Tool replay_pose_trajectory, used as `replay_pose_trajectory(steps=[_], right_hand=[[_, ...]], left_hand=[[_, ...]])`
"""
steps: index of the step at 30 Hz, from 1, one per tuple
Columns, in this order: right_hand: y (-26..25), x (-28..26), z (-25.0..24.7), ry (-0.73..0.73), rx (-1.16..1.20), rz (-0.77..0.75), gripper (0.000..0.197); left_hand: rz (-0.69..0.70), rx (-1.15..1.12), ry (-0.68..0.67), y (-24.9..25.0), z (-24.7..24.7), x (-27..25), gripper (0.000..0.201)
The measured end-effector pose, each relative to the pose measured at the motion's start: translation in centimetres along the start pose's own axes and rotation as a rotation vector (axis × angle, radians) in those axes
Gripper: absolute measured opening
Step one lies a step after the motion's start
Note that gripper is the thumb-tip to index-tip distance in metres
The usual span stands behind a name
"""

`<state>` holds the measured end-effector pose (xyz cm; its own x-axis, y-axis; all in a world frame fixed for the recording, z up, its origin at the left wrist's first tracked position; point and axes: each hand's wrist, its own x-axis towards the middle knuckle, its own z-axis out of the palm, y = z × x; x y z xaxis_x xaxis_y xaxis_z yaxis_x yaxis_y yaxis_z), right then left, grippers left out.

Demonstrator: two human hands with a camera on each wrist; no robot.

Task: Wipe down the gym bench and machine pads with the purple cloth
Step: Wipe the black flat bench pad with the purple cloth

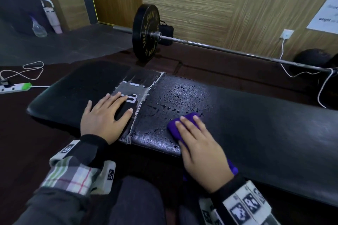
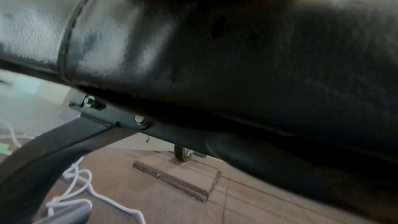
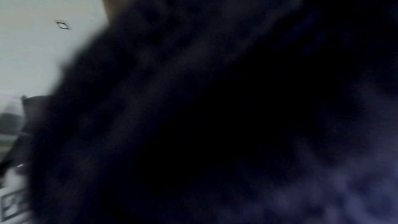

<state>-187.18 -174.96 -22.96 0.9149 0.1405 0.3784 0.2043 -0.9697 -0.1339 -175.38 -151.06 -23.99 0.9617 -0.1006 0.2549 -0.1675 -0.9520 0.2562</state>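
Note:
The black padded gym bench (image 1: 256,115) runs across the head view, with water droplets (image 1: 175,97) on its middle and a taped patch (image 1: 135,87) left of them. My right hand (image 1: 199,146) lies flat with straight fingers on the purple cloth (image 1: 175,128), pressing it onto the pad near the front edge. My left hand (image 1: 106,117) rests flat and spread on the pad beside the tape, holding nothing. The left wrist view shows the bench side (image 2: 215,48) and its frame (image 2: 120,120). Dark blurred cloth (image 3: 215,108) fills the right wrist view.
A barbell (image 1: 219,47) with a black plate (image 1: 146,32) lies on the floor behind the bench. A power strip (image 1: 14,87) and white cables (image 1: 27,71) lie at the left. A spray bottle (image 1: 38,27) and a tumbler (image 1: 52,16) stand far left.

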Motion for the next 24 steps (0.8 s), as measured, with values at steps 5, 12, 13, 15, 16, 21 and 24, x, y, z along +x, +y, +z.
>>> replay_pose_trajectory(steps=[5,12,13,15,16,21,24], right_hand=[[-0.3,-2.3,-0.7,-0.118,0.02,-0.306,0.057],[4.3,-4.7,-2.4,-0.065,0.057,-0.204,0.05],[4.3,-4.1,-2.3,-0.043,0.058,-0.127,0.048],[3.8,-2.6,-1.7,-0.014,0.035,0.014,0.047],[3.2,-1.7,-1.4,-0.01,0.013,0.063,0.047],[-1.4,0.3,0.0,-0.032,-0.037,-0.009,0.051],[-1.2,-1.4,-0.5,-0.12,-0.009,-0.201,0.059]], left_hand=[[-0.001,-0.007,0.017,0.0,0.1,0.0,0.073],[-0.01,-0.004,0.045,0.0,0.3,-0.1,0.07],[-0.011,-0.004,0.046,0.1,0.3,-0.1,0.07],[-0.013,-0.002,0.046,0.1,0.4,-0.1,0.07],[-0.014,0.0,0.046,0.0,0.4,-0.2,0.07],[-0.006,0.01,0.047,0.0,0.3,-0.2,0.069],[-0.006,0.009,0.048,0.0,0.3,-0.2,0.068]])
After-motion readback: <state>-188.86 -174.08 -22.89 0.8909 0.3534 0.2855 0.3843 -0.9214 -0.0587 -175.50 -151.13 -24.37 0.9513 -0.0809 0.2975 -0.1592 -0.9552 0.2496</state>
